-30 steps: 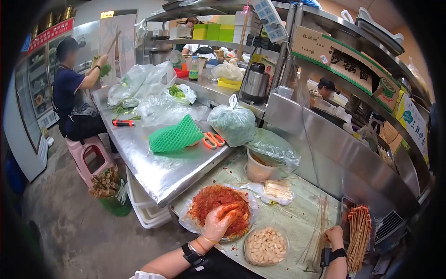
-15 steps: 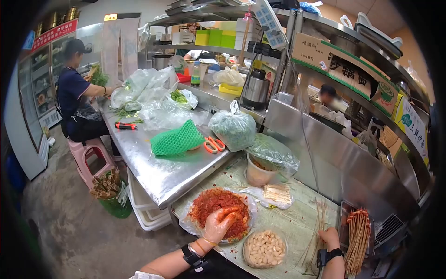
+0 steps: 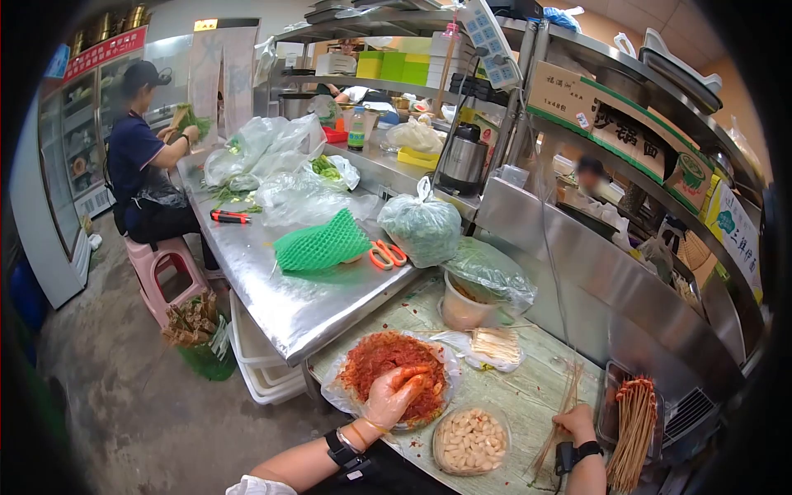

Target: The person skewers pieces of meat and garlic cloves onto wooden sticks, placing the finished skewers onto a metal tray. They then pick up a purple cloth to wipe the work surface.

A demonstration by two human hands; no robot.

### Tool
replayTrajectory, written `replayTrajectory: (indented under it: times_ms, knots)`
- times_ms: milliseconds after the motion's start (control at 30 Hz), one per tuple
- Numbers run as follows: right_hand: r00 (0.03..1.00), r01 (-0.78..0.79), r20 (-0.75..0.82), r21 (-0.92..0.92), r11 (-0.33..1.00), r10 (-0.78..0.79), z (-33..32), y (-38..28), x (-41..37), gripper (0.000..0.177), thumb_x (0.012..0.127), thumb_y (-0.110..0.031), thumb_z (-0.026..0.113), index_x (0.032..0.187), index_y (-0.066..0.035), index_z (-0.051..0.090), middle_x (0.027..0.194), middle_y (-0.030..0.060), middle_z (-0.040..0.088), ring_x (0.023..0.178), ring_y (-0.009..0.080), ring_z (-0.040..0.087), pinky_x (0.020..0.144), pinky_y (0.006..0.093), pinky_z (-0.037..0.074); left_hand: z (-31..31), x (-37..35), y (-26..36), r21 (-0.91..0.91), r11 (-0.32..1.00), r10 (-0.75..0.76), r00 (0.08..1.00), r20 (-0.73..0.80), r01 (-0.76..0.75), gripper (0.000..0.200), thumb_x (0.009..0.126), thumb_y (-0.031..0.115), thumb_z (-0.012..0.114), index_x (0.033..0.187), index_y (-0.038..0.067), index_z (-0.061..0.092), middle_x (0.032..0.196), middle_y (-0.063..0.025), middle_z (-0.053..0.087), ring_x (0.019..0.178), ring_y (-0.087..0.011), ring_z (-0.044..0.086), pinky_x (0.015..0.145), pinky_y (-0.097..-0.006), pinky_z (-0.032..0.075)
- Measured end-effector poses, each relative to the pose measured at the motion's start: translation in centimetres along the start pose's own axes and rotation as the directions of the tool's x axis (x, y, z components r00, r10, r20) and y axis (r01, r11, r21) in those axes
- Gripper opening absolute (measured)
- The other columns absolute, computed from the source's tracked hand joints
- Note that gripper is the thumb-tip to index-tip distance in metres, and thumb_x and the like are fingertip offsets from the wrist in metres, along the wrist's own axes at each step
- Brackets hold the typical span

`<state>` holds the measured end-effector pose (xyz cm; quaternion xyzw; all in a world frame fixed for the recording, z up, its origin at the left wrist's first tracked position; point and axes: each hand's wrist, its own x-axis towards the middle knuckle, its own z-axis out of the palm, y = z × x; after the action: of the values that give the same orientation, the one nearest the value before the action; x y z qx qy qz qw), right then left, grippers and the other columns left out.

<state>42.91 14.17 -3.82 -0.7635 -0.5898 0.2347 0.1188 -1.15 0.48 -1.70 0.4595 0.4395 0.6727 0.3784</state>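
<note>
At the bottom centre the left hand (image 3: pixel 394 394), in a sauce-smeared glove, lies on the heap of red-seasoned meat (image 3: pixel 371 363) in its plastic-lined bowl (image 3: pixel 330 398); the fingers are spread and a little curled, and whether they pinch a piece underneath cannot be told. At the lower right the right hand (image 3: pixel 575 423) has closed round the near ends of the loose bamboo sticks (image 3: pixel 564 394), which fan out on the green board (image 3: pixel 520 388); how many it holds is unclear. Between the hands sits a dish of pale cloves (image 3: pixel 470 440); at the right edge, loaded skewers (image 3: pixel 634 421) lie in a tray.

Done well, the work probably wants a single stick separated from the fan, gripped near its blunt end; the gloved hand should take one small piece rather than a clump, and the point should be kept away from its fingers; the clean hand is best kept off the sauce.

Further up the frame stand a bag of enoki (image 3: pixel 493 346) and a tub (image 3: pixel 462 309); beyond, on the steel table (image 3: pixel 280 305), lie a green net (image 3: pixel 322 242) and orange scissors (image 3: pixel 386 254); at the upper left another person (image 3: pixel 140 148) sits handling greens.
</note>
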Motion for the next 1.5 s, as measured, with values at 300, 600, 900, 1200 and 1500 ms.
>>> replayTrajectory:
  times_ms: [300, 600, 900, 1200, 1500]
  knots:
    - [0.993, -0.071, 0.093, 0.041, 0.997, 0.067, -1.8, -2.1, -0.4, 0.016, 0.074, -0.001, 0.062, 0.063, 0.009, 0.063, 0.058, 0.0147, 0.063, 0.045, 0.0192, 0.061, 0.041, 0.0301, 0.049, 0.1, 0.0, 0.0, -0.012, 1.000, 0.027, 0.999, -0.026, -0.027, 0.020, 0.088, 0.005, 0.057, 0.106, -0.002, 0.062, 0.097, -0.0071, 0.066, 0.087, -0.0110, 0.060, 0.079, -0.0247, 0.048]
    - [0.955, 0.226, -0.266, 0.372, 0.900, -0.130, -8.5, -4.4, -5.6, 0.013, 0.089, -0.015, 0.043, 0.088, -0.003, 0.049, 0.051, 0.0074, 0.051, 0.036, 0.0164, 0.052, 0.032, 0.0272, 0.039, -0.1, 0.2, -0.9, -0.018, 0.999, 0.044, 0.999, -0.014, -0.045, 0.020, 0.088, 0.005, 0.056, 0.106, -0.003, 0.062, 0.098, -0.0079, 0.065, 0.089, -0.0114, 0.059, 0.079, -0.0245, 0.047]
    - [0.851, 0.412, -0.519, 0.564, 0.716, -0.080, -8.4, -6.0, -11.9, 0.032, 0.098, -0.033, 0.042, 0.097, -0.005, 0.056, 0.071, 0.0016, 0.057, 0.052, 0.0053, 0.048, 0.043, 0.0174, 0.036, -0.4, 0.4, -0.5, -0.005, 1.000, 0.029, 1.000, 0.010, -0.029, 0.022, 0.089, 0.005, 0.055, 0.108, -0.002, 0.061, 0.099, -0.0071, 0.065, 0.089, -0.0111, 0.058, 0.080, -0.0239, 0.047]
    - [0.678, 0.735, -0.689, 0.627, 0.258, -0.257, -7.5, -12.2, -20.0, 0.025, 0.098, -0.023, 0.042, 0.086, -0.003, 0.051, 0.083, 0.0043, 0.046, 0.058, 0.0079, 0.045, 0.057, 0.0207, 0.041, -5.3, 3.5, 3.8, -0.131, 0.984, -0.117, 0.993, 0.015, 0.118, 0.027, 0.089, 0.004, 0.052, 0.114, -0.004, 0.057, 0.100, -0.0082, 0.065, 0.087, -0.0126, 0.061, 0.081, -0.0258, 0.050]
    - [0.722, 0.671, -0.495, 0.672, 0.315, -0.483, 1.3, -14.0, -21.7, 0.024, 0.097, -0.017, 0.043, 0.083, 0.001, 0.052, 0.085, 0.0098, 0.047, 0.059, 0.0137, 0.054, 0.056, 0.0244, 0.047, -7.8, 3.5, 3.9, 0.692, 0.716, -0.047, 0.983, 0.180, -0.093, 0.017, 0.078, 0.005, 0.064, 0.093, -0.001, 0.068, 0.087, -0.0095, 0.066, 0.078, -0.0152, 0.061, 0.071, -0.0261, 0.049]
